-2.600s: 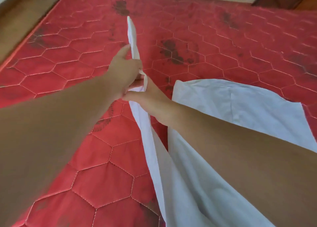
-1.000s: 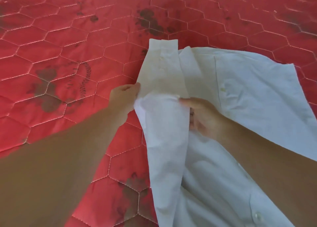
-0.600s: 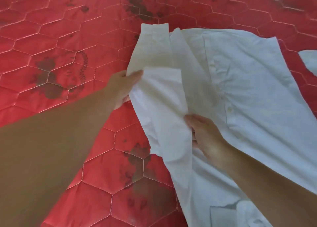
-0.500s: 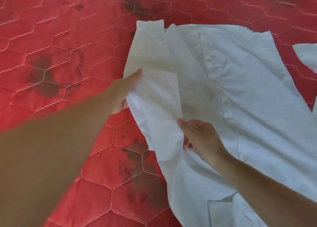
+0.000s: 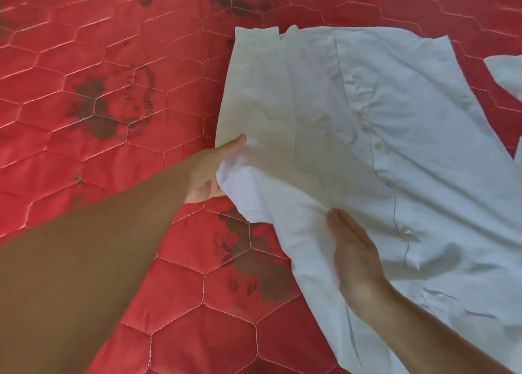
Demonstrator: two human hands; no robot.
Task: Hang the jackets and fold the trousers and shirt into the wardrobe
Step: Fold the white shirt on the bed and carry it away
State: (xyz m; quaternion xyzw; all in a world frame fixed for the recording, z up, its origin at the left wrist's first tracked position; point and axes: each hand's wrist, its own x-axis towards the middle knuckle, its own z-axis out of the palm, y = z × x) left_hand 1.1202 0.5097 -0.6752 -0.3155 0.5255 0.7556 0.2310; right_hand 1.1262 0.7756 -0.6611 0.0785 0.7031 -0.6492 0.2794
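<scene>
A red quilted mattress (image 5: pixel 118 96) filled the view, stitched in pale thread into large hexagons. Dark floral prints marked it in several places: one at the far edge, one at the left, and one near the middle toward the near side. A white shirt (image 5: pixel 409 136) lay spread on the mattress at the right, buttons showing along its front placket. Its left edge was lifted off the surface. Another bit of white cloth (image 5: pixel 505 74) lay at the far right edge, cut off by the frame, apart from the shirt's main panel.
</scene>
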